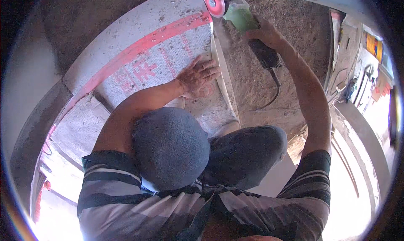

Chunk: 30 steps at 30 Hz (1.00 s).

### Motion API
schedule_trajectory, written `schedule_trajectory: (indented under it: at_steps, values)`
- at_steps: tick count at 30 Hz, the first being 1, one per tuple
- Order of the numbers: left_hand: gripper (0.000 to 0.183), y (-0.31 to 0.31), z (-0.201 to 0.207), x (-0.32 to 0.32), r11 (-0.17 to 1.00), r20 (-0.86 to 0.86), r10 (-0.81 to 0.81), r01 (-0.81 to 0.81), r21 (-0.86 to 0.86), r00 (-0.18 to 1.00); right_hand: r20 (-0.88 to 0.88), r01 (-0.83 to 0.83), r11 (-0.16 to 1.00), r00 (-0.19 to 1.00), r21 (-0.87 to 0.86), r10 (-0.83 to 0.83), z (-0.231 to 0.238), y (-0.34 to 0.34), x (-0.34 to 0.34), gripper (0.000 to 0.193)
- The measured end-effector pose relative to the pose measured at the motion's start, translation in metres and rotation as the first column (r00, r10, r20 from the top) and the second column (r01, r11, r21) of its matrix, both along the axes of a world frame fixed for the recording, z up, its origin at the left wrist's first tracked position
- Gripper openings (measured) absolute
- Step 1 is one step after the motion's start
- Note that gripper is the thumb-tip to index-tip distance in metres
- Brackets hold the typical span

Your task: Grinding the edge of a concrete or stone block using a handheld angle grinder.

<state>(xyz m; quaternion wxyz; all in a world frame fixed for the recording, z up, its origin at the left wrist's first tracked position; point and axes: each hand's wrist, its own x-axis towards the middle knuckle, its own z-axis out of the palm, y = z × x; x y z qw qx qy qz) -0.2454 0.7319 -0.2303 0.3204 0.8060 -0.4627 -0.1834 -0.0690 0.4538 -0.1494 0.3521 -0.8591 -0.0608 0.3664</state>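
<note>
My right hand (268,34) grips a green and black angle grinder (240,18) by its body. Its pinkish-red disc (214,3) is at the far right corner of a white panel (168,58); whether it touches the edge I cannot tell. The panel has a woven-looking surface, a red band, red printing and scattered grit. On it, close to its right edge, my left hand (200,77) lies flat with fingers stretched out, holding nothing. From the grinder's rear a dark cord (275,85) curves down toward the ground.
Rough, dusty brown ground (286,20) lies right of the panel. My bent knees (170,148) are close to its near side. A grey ledge (40,119) borders the left. Cables and small tools (351,87) are at the far right.
</note>
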Motion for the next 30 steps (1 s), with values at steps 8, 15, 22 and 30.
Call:
schedule_trajectory:
  at_steps: [8, 15, 22, 30]
  values:
    - [0.071, 0.002, 0.006, 0.004, 0.997, -0.001, -0.045, 0.045, 0.070, 0.999, 0.038, -0.009, 0.999, 0.999, 0.036, 0.008, -0.015, -0.002, 0.009, 0.067]
    - [0.073, 0.001, 0.003, 0.003, 0.999, -0.042, -0.033, 0.035, 0.042, 0.999, -0.102, 0.117, 0.988, 0.989, 0.097, -0.107, -0.009, 0.009, 0.017, 0.058]
    - [0.073, 0.002, 0.005, 0.004, 0.998, -0.024, -0.038, 0.039, 0.054, 0.999, -0.117, 0.119, 0.988, 0.987, 0.101, -0.107, 0.010, 0.021, 0.024, 0.051]
    - [0.068, -0.001, 0.007, 0.004, 0.997, -0.055, -0.033, 0.036, 0.065, 0.998, -0.001, 0.066, 0.997, 0.998, -0.029, -0.067, 0.004, 0.023, 0.029, 0.053]
